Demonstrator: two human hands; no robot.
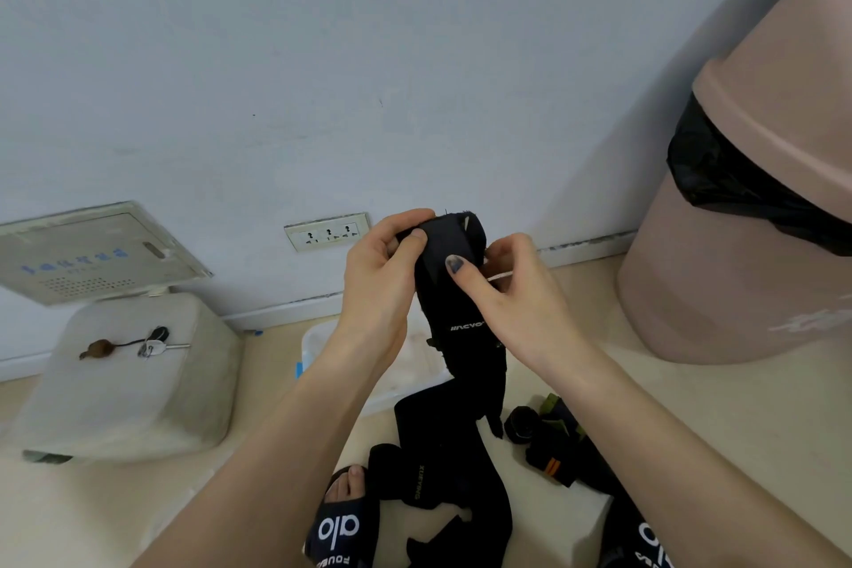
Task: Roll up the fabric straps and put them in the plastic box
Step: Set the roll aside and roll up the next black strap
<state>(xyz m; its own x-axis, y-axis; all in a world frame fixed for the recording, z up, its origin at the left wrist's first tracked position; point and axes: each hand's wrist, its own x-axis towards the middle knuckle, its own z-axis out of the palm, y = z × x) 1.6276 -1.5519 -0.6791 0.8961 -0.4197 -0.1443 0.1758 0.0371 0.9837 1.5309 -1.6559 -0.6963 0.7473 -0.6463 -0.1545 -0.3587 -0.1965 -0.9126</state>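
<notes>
Left hand (385, 272): fingers curled, gripping the black strap's (454, 291) rolled top.
Right hand (509, 291): pinching same strap.
Plastic box (322, 346): at 6 o'clock below hands, contents unclear.

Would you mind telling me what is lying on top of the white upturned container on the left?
On the white container lie a small brown furry charm and a key with a dark fob, joined by a cord. Whatever is underneath the container is hidden.

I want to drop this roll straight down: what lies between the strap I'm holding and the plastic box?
Nothing visible: the black strap hangs from both hands directly above the plastic box, whose visible part looks open.
</notes>
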